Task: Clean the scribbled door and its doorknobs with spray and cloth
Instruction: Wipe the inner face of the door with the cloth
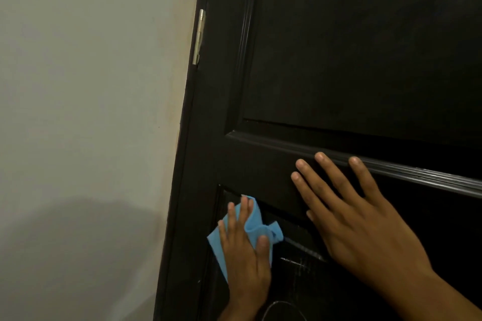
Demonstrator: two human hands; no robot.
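Head view looks down along a black panelled door [339, 60], hung against a pale wall [91, 86] with a brass hinge [199, 36] on its left edge. The left hand [245, 253] lies flat with straight fingers, pressing a blue cloth [216, 245] against the upper left corner of the lower recessed panel, close to the hinge side of the door. The right hand [365, 219] is spread open and empty, palm flat on the cross rail between the two panels, its fingertips [319, 156] reaching the moulding that runs under the upper panel.

As for progress, I would judge the wiping to be under way and not finished. Pale scratchy marks [300, 266] show on the lower panel just to the right of the cloth hand, and they look like scribble that has yet to be rubbed off. The upper panel looks dark and unmarked from here, though whether it has been cleaned or was never drawn on I cannot tell. The doorknobs remain to be dealt with, as far as this view lets me judge.

Much is out of sight. No doorknob and no spray bottle appear anywhere. The latch side of the door is cut off at the right, and the bottom of the lower panel runs off the lower edge. A thin curved line [281, 303] near the bottom, beside the left wrist, is too dim to identify.
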